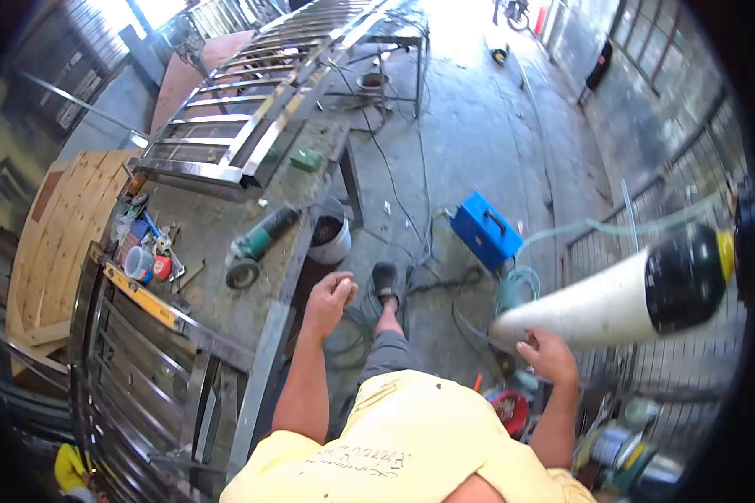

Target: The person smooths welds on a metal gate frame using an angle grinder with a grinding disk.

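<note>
My left hand (331,298) hangs in the air beside the workbench edge, its fingers curled in and the thumb against them; the inside of the fist is hidden. My right hand (549,355) is loosely bent with thumb and fingertips apart, holding nothing, and overlaps the lower part of a white gas cylinder (575,312) with a black top. On the workbench (205,298), nearest to my left hand, lies a green angle grinder (262,246). A bucket (330,241) stands under the bench edge. My shoe (385,279) is on the concrete floor.
A shiny metal gate frame (226,134) lies across the bench's far end. A blue metal box (486,228) stands on the floor ahead, with hoses and cables (428,243) around it. A yellow spirit level (145,298) and small tools are at left; a red bucket (512,411) is low right.
</note>
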